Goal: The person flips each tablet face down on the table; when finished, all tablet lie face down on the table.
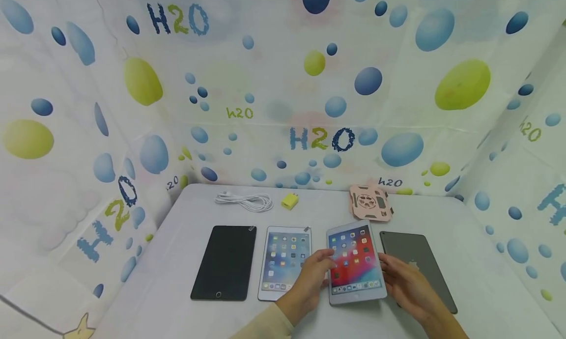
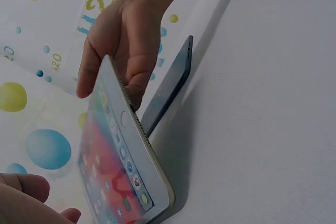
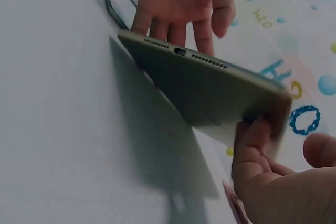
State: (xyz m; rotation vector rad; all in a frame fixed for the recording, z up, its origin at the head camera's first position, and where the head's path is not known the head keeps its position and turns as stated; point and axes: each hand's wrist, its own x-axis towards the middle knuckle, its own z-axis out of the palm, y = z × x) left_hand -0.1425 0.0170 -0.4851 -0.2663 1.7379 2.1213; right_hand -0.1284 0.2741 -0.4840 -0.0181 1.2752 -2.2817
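A white-framed tablet [image 1: 355, 260] with a lit red and blue screen stands tilted, its right side raised off the table. My left hand [image 1: 311, 280] reaches over its left edge, fingers loosely extended and overlapping the screen side. Around the raised right edge, my right hand [image 1: 411, 285] holds the tablet with fingers bent behind its back; the right wrist view shows these fingers [image 3: 252, 148] against the back, thumb apart. A dark grey tablet [image 1: 424, 260] lies face down beneath and beside my right hand. Left of my left hand lies another lit white tablet [image 1: 285, 255].
A black tablet [image 1: 224, 263] lies at the left. Along the back sit a coiled white cable [image 1: 245, 200], a yellow charger plug [image 1: 289, 201] and a pink square frame with a round grille [image 1: 370, 202]. Patterned cloth walls [image 1: 265, 83] surround the white table [image 1: 150, 290].
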